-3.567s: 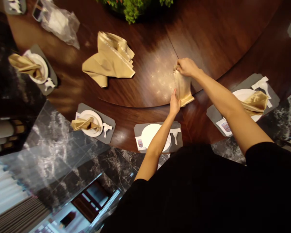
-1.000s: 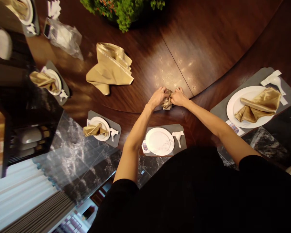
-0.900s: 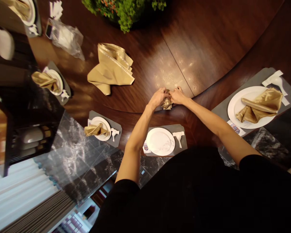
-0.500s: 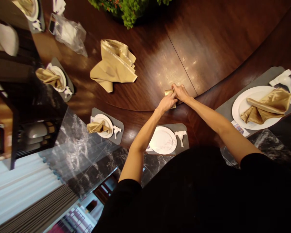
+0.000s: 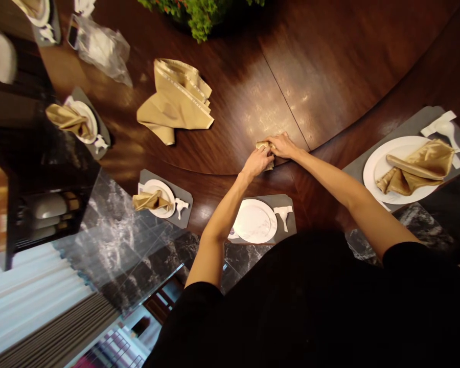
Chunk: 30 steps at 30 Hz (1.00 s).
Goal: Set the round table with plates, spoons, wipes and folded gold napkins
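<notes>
Both my hands close in on a gold cloth napkin point(image 5: 269, 165) that is bunched up small on the dark wooden table. My left hand point(image 5: 257, 160) grips it from the near left. From the right, my right hand point(image 5: 282, 145) has its fingers on the same napkin, and the two hands touch or nearly touch. Most of the cloth is hidden under my fingers. Just nearer to me, a bare white plate point(image 5: 255, 222) lies on a grey placemat point(image 5: 285, 235), with a white spoon point(image 5: 284, 214) at its right.
A stack of gold napkins point(image 5: 176, 102) lies to the left. Plates with folded napkins stand at the right point(image 5: 398, 191) and left point(image 5: 163, 190). A clear plastic bag point(image 5: 103, 48) and a green plant point(image 5: 203, 20) are farther back.
My hands have moved slightly left with the napkin. My right hand has shifted its fingers over the cloth, closer to my left. The whole view has shifted a little.
</notes>
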Each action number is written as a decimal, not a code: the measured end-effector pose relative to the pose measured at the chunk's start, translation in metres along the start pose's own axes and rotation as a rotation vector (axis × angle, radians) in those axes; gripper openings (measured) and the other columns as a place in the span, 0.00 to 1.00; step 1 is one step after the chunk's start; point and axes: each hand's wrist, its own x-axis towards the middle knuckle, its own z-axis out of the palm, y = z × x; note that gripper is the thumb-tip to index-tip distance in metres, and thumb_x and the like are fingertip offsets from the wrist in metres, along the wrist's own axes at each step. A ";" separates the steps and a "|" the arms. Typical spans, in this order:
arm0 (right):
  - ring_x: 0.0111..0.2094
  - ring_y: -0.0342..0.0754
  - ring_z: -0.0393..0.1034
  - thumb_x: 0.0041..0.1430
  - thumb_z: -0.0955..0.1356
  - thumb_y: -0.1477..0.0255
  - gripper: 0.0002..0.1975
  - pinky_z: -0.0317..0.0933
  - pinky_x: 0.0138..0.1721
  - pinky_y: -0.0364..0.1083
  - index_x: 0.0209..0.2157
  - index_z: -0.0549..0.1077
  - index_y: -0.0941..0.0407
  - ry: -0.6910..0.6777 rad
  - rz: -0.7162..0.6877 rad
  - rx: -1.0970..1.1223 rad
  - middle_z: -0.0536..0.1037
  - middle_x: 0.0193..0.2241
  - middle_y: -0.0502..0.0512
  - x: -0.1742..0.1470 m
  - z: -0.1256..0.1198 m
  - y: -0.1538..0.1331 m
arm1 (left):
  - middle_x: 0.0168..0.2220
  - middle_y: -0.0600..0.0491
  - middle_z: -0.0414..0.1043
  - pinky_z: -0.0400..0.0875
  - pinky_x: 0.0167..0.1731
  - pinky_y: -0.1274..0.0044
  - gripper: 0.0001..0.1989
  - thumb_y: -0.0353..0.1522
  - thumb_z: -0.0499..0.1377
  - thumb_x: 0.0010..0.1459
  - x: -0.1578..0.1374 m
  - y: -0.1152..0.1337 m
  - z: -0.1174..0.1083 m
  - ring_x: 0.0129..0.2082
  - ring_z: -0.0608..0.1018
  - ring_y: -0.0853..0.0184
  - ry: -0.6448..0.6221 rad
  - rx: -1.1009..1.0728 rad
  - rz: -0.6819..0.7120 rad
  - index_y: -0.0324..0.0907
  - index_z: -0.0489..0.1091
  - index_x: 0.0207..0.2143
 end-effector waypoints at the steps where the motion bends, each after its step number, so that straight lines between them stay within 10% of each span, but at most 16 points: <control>1: 0.57 0.69 0.75 0.73 0.64 0.69 0.26 0.50 0.65 0.65 0.67 0.78 0.59 0.009 0.045 -0.002 0.86 0.54 0.70 0.003 0.000 -0.003 | 0.59 0.36 0.76 0.66 0.70 0.55 0.15 0.30 0.59 0.72 -0.003 0.000 0.002 0.68 0.72 0.43 0.041 -0.030 -0.034 0.42 0.80 0.57; 8: 0.55 0.68 0.72 0.75 0.66 0.66 0.23 0.50 0.65 0.65 0.64 0.80 0.59 0.062 0.111 -0.004 0.86 0.54 0.70 0.010 -0.001 -0.012 | 0.71 0.27 0.67 0.65 0.73 0.54 0.35 0.28 0.63 0.66 -0.009 0.012 0.044 0.73 0.70 0.44 0.453 -0.178 -0.492 0.34 0.63 0.73; 14: 0.54 0.64 0.69 0.80 0.60 0.64 0.22 0.51 0.64 0.63 0.58 0.82 0.56 0.153 -0.005 0.021 0.85 0.50 0.66 -0.021 -0.012 -0.021 | 0.59 0.36 0.80 0.73 0.66 0.58 0.25 0.33 0.67 0.63 0.008 0.034 0.067 0.63 0.80 0.48 0.358 -0.438 -0.711 0.38 0.73 0.62; 23: 0.57 0.69 0.69 0.76 0.66 0.58 0.21 0.57 0.64 0.69 0.59 0.81 0.53 0.152 0.015 -0.052 0.79 0.53 0.69 -0.126 -0.047 -0.064 | 0.49 0.45 0.85 0.79 0.56 0.69 0.22 0.34 0.67 0.63 -0.055 0.123 0.105 0.49 0.85 0.59 0.492 -1.448 -0.649 0.38 0.77 0.58; 26: 0.64 0.70 0.68 0.73 0.69 0.49 0.27 0.63 0.66 0.70 0.63 0.80 0.49 0.117 0.040 0.146 0.73 0.63 0.68 -0.175 -0.051 -0.094 | 0.34 0.49 0.80 0.77 0.34 0.77 0.16 0.37 0.66 0.64 -0.121 0.143 0.123 0.31 0.80 0.66 0.304 -1.836 -0.697 0.37 0.78 0.49; 30: 0.67 0.67 0.72 0.59 0.77 0.39 0.42 0.73 0.63 0.64 0.68 0.76 0.45 -0.099 0.045 0.701 0.73 0.68 0.63 -0.234 -0.044 -0.156 | 0.22 0.57 0.61 0.50 0.13 0.84 0.11 0.37 0.61 0.64 -0.226 0.155 0.139 0.15 0.59 0.72 -0.287 -2.249 -0.643 0.38 0.74 0.41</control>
